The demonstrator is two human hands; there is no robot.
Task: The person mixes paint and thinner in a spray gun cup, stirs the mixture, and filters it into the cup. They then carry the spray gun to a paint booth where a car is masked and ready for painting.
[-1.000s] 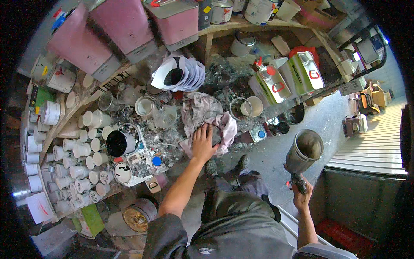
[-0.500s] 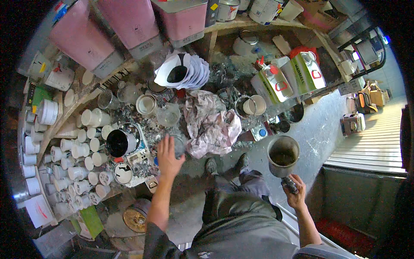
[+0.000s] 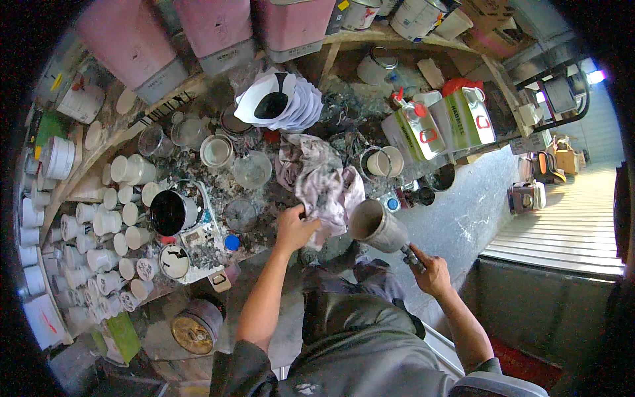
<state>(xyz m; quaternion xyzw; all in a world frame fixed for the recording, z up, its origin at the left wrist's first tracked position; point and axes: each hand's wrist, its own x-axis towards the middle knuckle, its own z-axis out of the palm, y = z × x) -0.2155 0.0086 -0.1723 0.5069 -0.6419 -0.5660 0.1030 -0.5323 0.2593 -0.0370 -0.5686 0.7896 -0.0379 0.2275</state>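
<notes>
My left hand (image 3: 297,228) is closed on the near edge of a crumpled, stained pinkish-white rag (image 3: 322,175) at the front of the bench. In my right hand (image 3: 432,272) is what looks like a spray gun (image 3: 381,226) with a large grey, paint-stained cup; its open mouth tilts toward the rag. Fingers hide part of the metal below the cup. Left of the rag stands a clear plastic cup (image 3: 241,215), with another clear tub (image 3: 252,169) behind it. A stack of white paper cones (image 3: 301,109) lies beyond the rag.
A black-filled paint pot (image 3: 173,213) stands on the cluttered bench, beside many white cups (image 3: 106,221). At the back right are green-and-white metal cans (image 3: 413,129) and a white cup (image 3: 379,163). Pink containers (image 3: 215,33) line the shelf above. A round tin (image 3: 196,325) sits below.
My left hand has left the clear plastic cup, which now stands farther left, and has taken hold of the rag. My right hand has brought the spray gun leftward, toward the rag.
</notes>
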